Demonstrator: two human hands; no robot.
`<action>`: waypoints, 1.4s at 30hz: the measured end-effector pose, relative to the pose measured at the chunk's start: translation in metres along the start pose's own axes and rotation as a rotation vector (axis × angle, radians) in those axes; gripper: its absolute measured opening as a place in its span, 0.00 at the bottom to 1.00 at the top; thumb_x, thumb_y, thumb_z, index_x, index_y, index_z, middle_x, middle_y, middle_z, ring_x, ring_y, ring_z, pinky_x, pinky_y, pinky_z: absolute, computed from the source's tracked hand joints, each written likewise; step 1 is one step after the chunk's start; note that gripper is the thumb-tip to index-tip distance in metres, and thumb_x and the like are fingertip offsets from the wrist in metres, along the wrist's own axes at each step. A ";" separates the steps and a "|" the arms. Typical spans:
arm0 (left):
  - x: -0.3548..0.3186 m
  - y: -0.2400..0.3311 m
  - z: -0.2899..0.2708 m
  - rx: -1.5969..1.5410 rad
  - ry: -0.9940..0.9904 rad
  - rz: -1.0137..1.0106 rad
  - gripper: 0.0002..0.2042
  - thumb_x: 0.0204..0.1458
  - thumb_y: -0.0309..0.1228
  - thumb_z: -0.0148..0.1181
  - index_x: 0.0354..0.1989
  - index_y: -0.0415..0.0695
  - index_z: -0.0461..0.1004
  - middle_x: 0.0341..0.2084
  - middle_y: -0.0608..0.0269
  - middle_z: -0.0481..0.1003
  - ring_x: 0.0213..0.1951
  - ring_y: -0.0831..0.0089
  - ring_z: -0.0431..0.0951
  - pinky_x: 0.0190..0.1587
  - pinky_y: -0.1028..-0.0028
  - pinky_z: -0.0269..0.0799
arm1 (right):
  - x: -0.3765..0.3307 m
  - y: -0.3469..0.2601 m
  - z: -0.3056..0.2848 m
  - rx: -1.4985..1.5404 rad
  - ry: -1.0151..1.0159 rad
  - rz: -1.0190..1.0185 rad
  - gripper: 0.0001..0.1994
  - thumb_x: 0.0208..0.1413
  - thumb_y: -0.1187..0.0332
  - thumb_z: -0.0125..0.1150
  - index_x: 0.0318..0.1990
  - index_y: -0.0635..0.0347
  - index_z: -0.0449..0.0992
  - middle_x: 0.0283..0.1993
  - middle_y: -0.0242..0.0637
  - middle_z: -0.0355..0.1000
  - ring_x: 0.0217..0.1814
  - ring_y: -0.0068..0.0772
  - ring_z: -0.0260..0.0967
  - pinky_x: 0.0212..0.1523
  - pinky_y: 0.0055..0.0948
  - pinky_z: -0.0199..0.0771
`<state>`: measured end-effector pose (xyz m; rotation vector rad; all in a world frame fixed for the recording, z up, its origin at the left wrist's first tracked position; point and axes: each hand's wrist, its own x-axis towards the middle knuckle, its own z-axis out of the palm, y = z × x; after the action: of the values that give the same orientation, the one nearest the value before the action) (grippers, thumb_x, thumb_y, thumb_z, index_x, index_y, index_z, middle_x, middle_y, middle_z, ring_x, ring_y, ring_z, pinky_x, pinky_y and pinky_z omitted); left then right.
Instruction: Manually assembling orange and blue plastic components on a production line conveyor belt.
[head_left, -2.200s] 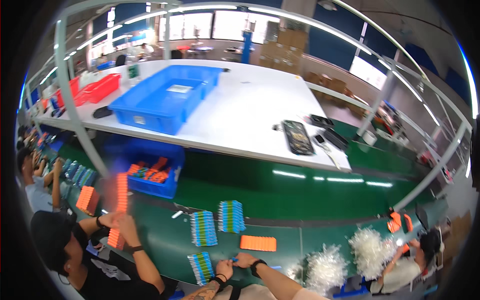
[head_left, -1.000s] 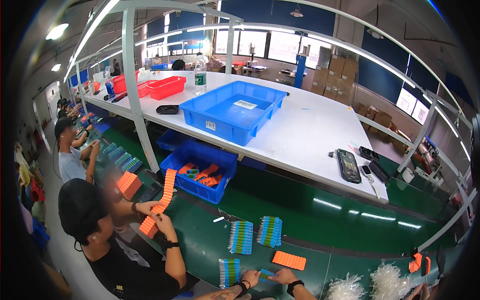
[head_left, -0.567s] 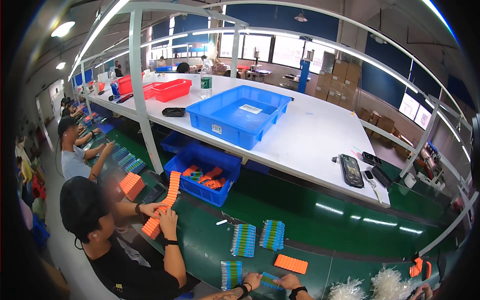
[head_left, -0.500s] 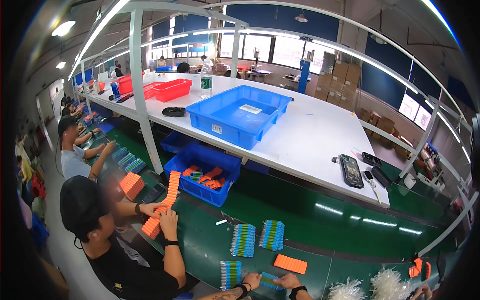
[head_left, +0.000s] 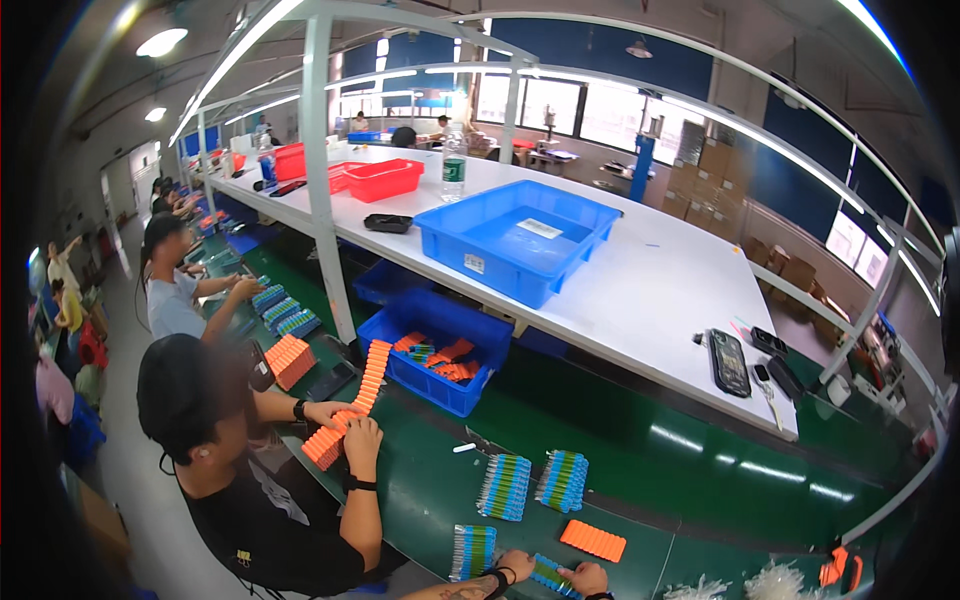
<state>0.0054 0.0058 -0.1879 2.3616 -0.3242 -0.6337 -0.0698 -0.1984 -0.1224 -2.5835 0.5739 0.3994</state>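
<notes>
At the lower edge, my left hand [head_left: 516,567] and my right hand [head_left: 585,578] grip the two ends of a flat row of blue-and-green sticks [head_left: 552,574]. The fingers are closed on its ends, just above the green bench. Left of my left hand lies a similar bundle of sticks [head_left: 472,552] with pale tips. Beyond my hands are two more such bundles, one [head_left: 505,487] on the left and one [head_left: 561,480] on the right. A ribbed orange strip [head_left: 593,540] rests flat beyond my right hand.
To the left a co-worker [head_left: 230,450] in a black cap handles an orange ribbed strip [head_left: 372,380]. A blue bin [head_left: 425,388] with orange pieces stands ahead, below a white table [head_left: 650,280]. Clear plastic strands [head_left: 785,580] and orange pieces [head_left: 833,568] lie at the right.
The whole view has shifted, so the scene sits further right. My hands stay on the blue-and-green row, which now slants more. The co-worker's hands remain on the orange strip.
</notes>
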 end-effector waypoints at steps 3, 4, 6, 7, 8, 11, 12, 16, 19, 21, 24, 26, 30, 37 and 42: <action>0.000 0.002 0.004 -0.027 0.052 -0.066 0.21 0.51 0.47 0.50 0.25 0.40 0.81 0.28 0.42 0.78 0.38 0.47 0.78 0.47 0.54 0.72 | -0.018 -0.020 -0.008 -0.058 0.109 -0.031 0.23 0.45 0.43 0.68 0.34 0.54 0.82 0.31 0.43 0.79 0.34 0.47 0.77 0.39 0.41 0.76; -0.004 0.003 0.000 -0.043 -0.011 -0.117 0.20 0.51 0.45 0.50 0.33 0.40 0.80 0.32 0.41 0.78 0.40 0.46 0.78 0.49 0.55 0.72 | -0.022 -0.024 -0.008 -0.052 0.133 -0.114 0.19 0.48 0.49 0.66 0.37 0.54 0.78 0.33 0.42 0.77 0.34 0.47 0.76 0.37 0.43 0.75; -0.016 0.006 -0.004 -0.063 -0.060 -0.184 0.20 0.52 0.43 0.51 0.41 0.40 0.79 0.37 0.41 0.78 0.42 0.45 0.78 0.50 0.55 0.72 | -0.025 -0.024 -0.008 -0.009 0.080 -0.187 0.19 0.48 0.54 0.67 0.40 0.57 0.74 0.44 0.52 0.73 0.39 0.62 0.73 0.40 0.50 0.74; -0.021 0.011 -0.002 -0.125 0.049 -0.181 0.20 0.50 0.41 0.54 0.48 0.43 0.75 0.40 0.43 0.77 0.44 0.46 0.77 0.51 0.55 0.72 | -0.031 -0.022 -0.003 -0.008 0.071 -0.206 0.19 0.48 0.54 0.67 0.40 0.57 0.74 0.44 0.52 0.73 0.39 0.62 0.73 0.40 0.50 0.74; -0.027 0.015 -0.001 -0.186 0.155 -0.178 0.23 0.49 0.38 0.57 0.55 0.47 0.71 0.44 0.45 0.76 0.46 0.47 0.76 0.52 0.55 0.71 | -0.042 -0.020 0.000 -0.068 0.160 -0.289 0.20 0.47 0.54 0.67 0.43 0.57 0.74 0.48 0.54 0.72 0.42 0.62 0.72 0.44 0.50 0.73; -0.037 0.026 -0.019 -0.103 -0.006 -0.007 0.32 0.50 0.36 0.59 0.66 0.53 0.58 0.57 0.45 0.66 0.53 0.44 0.71 0.54 0.55 0.70 | -0.064 -0.021 -0.009 -0.151 0.217 -0.440 0.24 0.46 0.55 0.67 0.48 0.57 0.73 0.52 0.54 0.69 0.49 0.62 0.69 0.51 0.51 0.70; -0.043 0.031 -0.026 -0.106 -0.010 -0.017 0.32 0.50 0.36 0.59 0.66 0.53 0.58 0.57 0.45 0.66 0.53 0.44 0.71 0.54 0.55 0.70 | -0.067 -0.019 -0.015 -0.179 0.197 -0.488 0.25 0.46 0.56 0.66 0.50 0.58 0.72 0.54 0.54 0.68 0.53 0.62 0.66 0.55 0.52 0.67; -0.066 0.059 -0.057 0.265 -0.130 0.202 0.33 0.51 0.38 0.61 0.67 0.55 0.57 0.64 0.45 0.53 0.57 0.43 0.67 0.54 0.52 0.70 | -0.048 -0.005 -0.012 -0.195 0.112 -0.493 0.27 0.49 0.55 0.63 0.56 0.56 0.71 0.57 0.49 0.67 0.59 0.58 0.62 0.59 0.53 0.62; -0.060 0.043 -0.039 0.346 0.010 0.289 0.26 0.52 0.35 0.57 0.61 0.52 0.64 0.54 0.50 0.63 0.55 0.47 0.70 0.51 0.52 0.72 | -0.033 0.010 0.001 -0.224 0.194 -0.560 0.27 0.50 0.56 0.63 0.57 0.54 0.70 0.58 0.47 0.66 0.60 0.56 0.61 0.61 0.53 0.60; -0.049 0.031 -0.032 0.358 0.182 0.367 0.20 0.52 0.32 0.54 0.55 0.49 0.71 0.43 0.54 0.76 0.51 0.52 0.74 0.49 0.54 0.73 | -0.039 0.008 -0.002 -0.214 0.231 -0.605 0.26 0.51 0.58 0.62 0.58 0.53 0.70 0.58 0.46 0.67 0.60 0.55 0.61 0.61 0.52 0.59; -0.036 0.025 -0.034 0.541 0.210 0.547 0.15 0.52 0.32 0.52 0.48 0.47 0.75 0.44 0.61 0.75 0.52 0.58 0.71 0.47 0.56 0.72 | -0.051 -0.006 -0.016 -0.222 0.251 -0.625 0.23 0.51 0.61 0.62 0.56 0.52 0.71 0.56 0.45 0.68 0.60 0.54 0.61 0.61 0.51 0.60; -0.022 0.022 -0.030 0.733 0.124 0.710 0.16 0.54 0.31 0.47 0.48 0.41 0.75 0.48 0.51 0.73 0.50 0.61 0.72 0.50 0.62 0.69 | -0.046 0.000 -0.022 -0.262 0.213 -0.605 0.21 0.50 0.64 0.62 0.54 0.53 0.73 0.54 0.45 0.70 0.57 0.52 0.65 0.58 0.49 0.65; -0.023 0.016 -0.022 0.796 0.186 0.785 0.10 0.50 0.33 0.52 0.35 0.43 0.79 0.32 0.62 0.78 0.41 0.64 0.76 0.44 0.65 0.67 | -0.051 -0.001 -0.027 -0.296 0.130 -0.509 0.15 0.52 0.66 0.59 0.48 0.55 0.76 0.44 0.45 0.74 0.42 0.52 0.73 0.41 0.46 0.75; -0.075 0.046 -0.060 0.644 -0.115 0.654 0.08 0.51 0.34 0.54 0.31 0.45 0.78 0.26 0.58 0.79 0.36 0.61 0.80 0.44 0.60 0.69 | -0.084 0.009 -0.034 -0.228 0.047 -0.486 0.13 0.55 0.62 0.55 0.45 0.55 0.77 0.39 0.48 0.74 0.36 0.55 0.73 0.39 0.51 0.74; -0.105 0.065 -0.089 0.551 -0.238 0.615 0.10 0.55 0.39 0.55 0.29 0.49 0.80 0.25 0.55 0.79 0.35 0.55 0.81 0.42 0.55 0.72 | -0.108 0.004 -0.058 -0.173 -0.193 -0.385 0.15 0.56 0.63 0.54 0.48 0.58 0.75 0.44 0.52 0.73 0.41 0.62 0.71 0.42 0.52 0.73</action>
<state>-0.0416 0.0459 -0.0487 2.4718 -1.4198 -0.5636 -0.1551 -0.1954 -0.0346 -2.6951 -0.0294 0.5754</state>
